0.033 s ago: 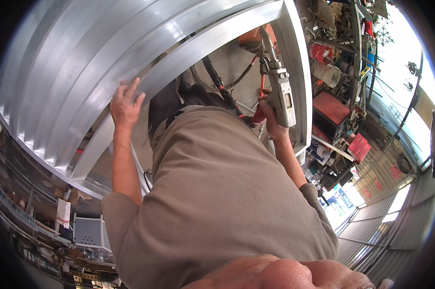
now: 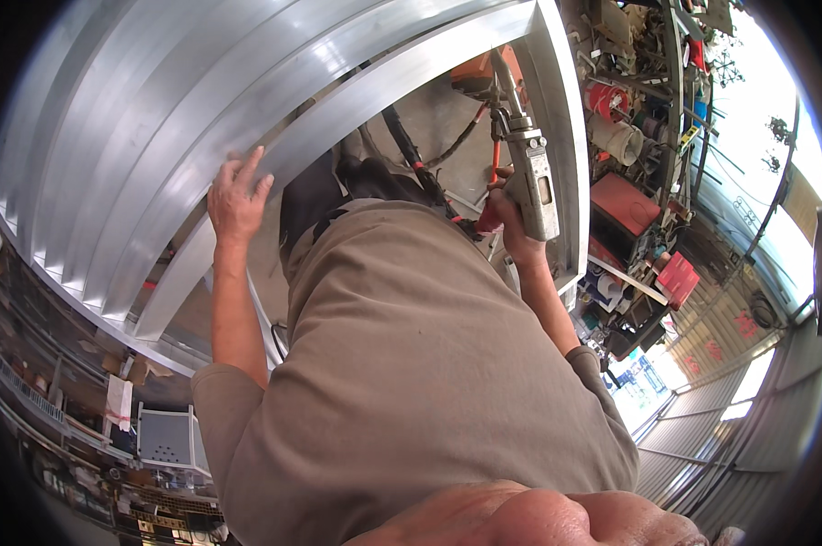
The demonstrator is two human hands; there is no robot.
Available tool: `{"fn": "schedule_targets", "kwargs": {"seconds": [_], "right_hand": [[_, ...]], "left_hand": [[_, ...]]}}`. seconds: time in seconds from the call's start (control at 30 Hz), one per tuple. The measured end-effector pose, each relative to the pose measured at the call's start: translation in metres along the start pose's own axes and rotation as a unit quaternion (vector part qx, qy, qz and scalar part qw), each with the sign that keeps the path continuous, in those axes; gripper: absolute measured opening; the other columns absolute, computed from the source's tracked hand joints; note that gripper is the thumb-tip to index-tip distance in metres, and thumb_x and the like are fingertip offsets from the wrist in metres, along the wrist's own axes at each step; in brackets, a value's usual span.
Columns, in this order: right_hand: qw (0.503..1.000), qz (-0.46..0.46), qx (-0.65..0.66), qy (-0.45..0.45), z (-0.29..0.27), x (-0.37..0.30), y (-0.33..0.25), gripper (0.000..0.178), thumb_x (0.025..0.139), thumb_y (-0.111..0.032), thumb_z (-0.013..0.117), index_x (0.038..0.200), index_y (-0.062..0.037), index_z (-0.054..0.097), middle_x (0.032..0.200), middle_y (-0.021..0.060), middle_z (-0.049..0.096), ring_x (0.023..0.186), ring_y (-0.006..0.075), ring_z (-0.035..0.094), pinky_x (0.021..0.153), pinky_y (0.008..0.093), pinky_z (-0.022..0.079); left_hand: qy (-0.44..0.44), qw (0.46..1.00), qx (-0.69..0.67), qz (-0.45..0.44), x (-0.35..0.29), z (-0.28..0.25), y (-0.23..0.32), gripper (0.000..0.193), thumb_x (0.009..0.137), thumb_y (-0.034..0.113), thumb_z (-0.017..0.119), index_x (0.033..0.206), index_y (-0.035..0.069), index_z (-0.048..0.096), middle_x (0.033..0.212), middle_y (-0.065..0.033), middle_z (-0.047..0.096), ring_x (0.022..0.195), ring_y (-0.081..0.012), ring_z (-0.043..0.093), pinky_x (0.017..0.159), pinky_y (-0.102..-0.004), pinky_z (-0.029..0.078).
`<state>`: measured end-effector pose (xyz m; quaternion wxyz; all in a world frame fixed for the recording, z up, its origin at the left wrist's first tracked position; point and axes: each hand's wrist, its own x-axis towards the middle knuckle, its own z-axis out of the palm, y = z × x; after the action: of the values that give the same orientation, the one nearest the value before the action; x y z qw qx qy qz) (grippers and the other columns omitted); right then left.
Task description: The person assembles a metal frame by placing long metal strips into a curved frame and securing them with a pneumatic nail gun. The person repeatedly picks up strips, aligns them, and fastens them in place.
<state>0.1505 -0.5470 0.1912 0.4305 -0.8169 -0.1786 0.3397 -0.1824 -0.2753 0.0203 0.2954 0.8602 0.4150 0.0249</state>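
Note:
My left hand has its fingers apart, the tips at the edge of a silvery metal slat; nothing is in its grasp. On the other side, my right hand is wrapped round a grey metal welding gun. The gun's long nozzle points away from me, at the far right corner of the metal frame. Most of the right fingers are hidden behind the gun body. Several parallel slats fill the left of the frame, and I stand in the gap between them and its right side bar.
Dark cables run across the floor in front of me. An orange machine stands beyond the frame. To the right are a cluttered bench with a red box and a red reel. Shelves and a grey panel lie left.

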Motion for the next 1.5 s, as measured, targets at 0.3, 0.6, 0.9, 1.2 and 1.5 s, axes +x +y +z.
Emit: {"fn": "schedule_targets", "kwargs": {"seconds": [0.3, 0.6, 0.9, 1.2, 1.5], "right_hand": [[1.0, -0.005, -0.008, -0.008, 0.005, 0.002, -0.007, 0.039, 0.097, 0.0, 0.065, 0.134, 0.0026, 0.051, 0.078, 0.0054, 0.065, 0.058, 0.0116, 0.063, 0.055, 0.0262, 0.05], [0.999, -0.022, -0.04, -0.027, 0.003, 0.004, -0.013, 0.033, 0.098, -0.003, 0.067, 0.131, 0.0006, 0.063, 0.098, 0.0055, 0.07, 0.09, 0.0132, 0.067, 0.084, 0.0295, 0.056], [0.971, -0.137, -0.196, 0.002, -0.052, 0.07, -0.058, 0.027, 0.097, -0.003, 0.069, 0.123, 0.002, 0.068, 0.093, 0.0033, 0.072, 0.075, 0.0105, 0.067, 0.067, 0.0274, 0.055], [0.871, 0.003, -0.492, -0.003, -0.101, 0.24, -0.152, 0.034, 0.09, -0.03, 0.078, 0.108, -0.0013, 0.075, 0.083, 0.0038, 0.072, 0.073, 0.012, 0.066, 0.068, 0.0319, 0.054], [0.779, 0.067, -0.605, -0.147, -0.073, 0.327, -0.165, 0.038, 0.083, -0.034, 0.075, 0.1, -0.0006, 0.074, 0.082, 0.0093, 0.073, 0.071, 0.0179, 0.068, 0.068, 0.0349, 0.054]], "left_hand": [[0.002, 1.0, -0.008, 0.006, 0.004, -0.005, -0.002, 0.053, 0.09, 0.036, 0.078, 0.142, 0.03, 0.068, 0.11, -0.004, 0.063, 0.102, -0.0277, 0.064, 0.089, -0.045, 0.05], [0.012, 1.0, -0.013, 0.011, 0.0, -0.003, -0.008, 0.052, 0.089, 0.034, 0.079, 0.141, 0.03, 0.069, 0.109, -0.0037, 0.062, 0.1, -0.0278, 0.064, 0.088, -0.0452, 0.051], [0.004, 1.0, -0.009, 0.0, 0.003, -0.004, -0.007, 0.053, 0.09, 0.034, 0.079, 0.142, 0.032, 0.068, 0.109, -0.0029, 0.062, 0.102, -0.0268, 0.063, 0.089, -0.0436, 0.05], [0.001, 1.0, -0.019, -0.004, 0.005, -0.005, -0.006, 0.053, 0.089, 0.031, 0.079, 0.141, 0.032, 0.068, 0.113, -0.0035, 0.063, 0.105, -0.0273, 0.062, 0.091, -0.0444, 0.049], [-0.009, 1.0, -0.011, -0.01, 0.004, -0.005, -0.008, 0.053, 0.092, 0.035, 0.076, 0.145, 0.033, 0.065, 0.113, -0.0043, 0.062, 0.105, -0.0278, 0.062, 0.092, -0.0446, 0.049]]}}
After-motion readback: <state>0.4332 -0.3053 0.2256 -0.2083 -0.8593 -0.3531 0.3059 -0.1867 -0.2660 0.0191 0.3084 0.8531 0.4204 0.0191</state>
